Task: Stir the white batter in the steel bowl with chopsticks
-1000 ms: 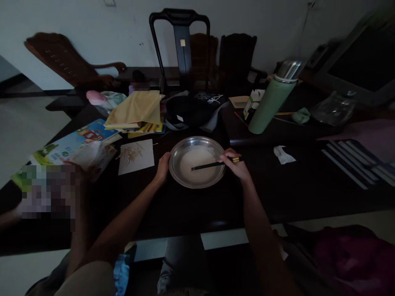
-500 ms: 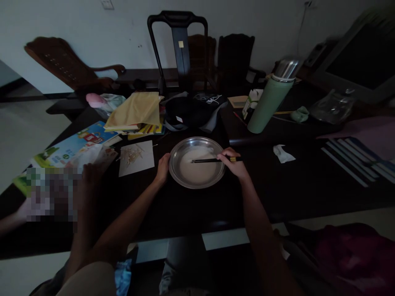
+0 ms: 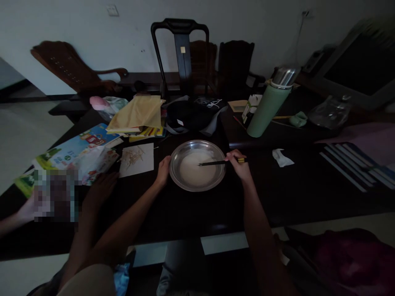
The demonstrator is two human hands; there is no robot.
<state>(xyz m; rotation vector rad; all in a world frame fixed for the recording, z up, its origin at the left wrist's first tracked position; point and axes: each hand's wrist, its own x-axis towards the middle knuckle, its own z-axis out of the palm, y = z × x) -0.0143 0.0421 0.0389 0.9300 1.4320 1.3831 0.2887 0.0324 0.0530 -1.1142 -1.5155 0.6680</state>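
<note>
A round metal basin (image 3: 176,181) stands on the dark table in front of me, with a pale, milky layer (image 3: 196,172) in its bottom. My left hand (image 3: 163,172) grips the basin's left rim. Dark chopsticks (image 3: 212,163) with gold-coloured ends are pinched in my right hand (image 3: 239,165), which is over the right rim. Their tips reach into the pale layer near the middle. Left of the basin, a white sheet of paper (image 3: 149,165) bears a small heap of thin sticks (image 3: 135,155).
Another person's hand (image 3: 104,186) rests at the left by a plastic bag (image 3: 86,158) and a blue booklet (image 3: 74,144). Yellow folders (image 3: 137,112) and a black bag (image 3: 191,117) lie behind the basin. A green thermos (image 3: 268,107), crumpled tissue (image 3: 281,158) and binders (image 3: 354,164) are at right.
The chopstick tips have moved slightly right within the basin, along with my right hand. The other person's hand at the left has lowered onto the table. My left hand stays on the rim.
</note>
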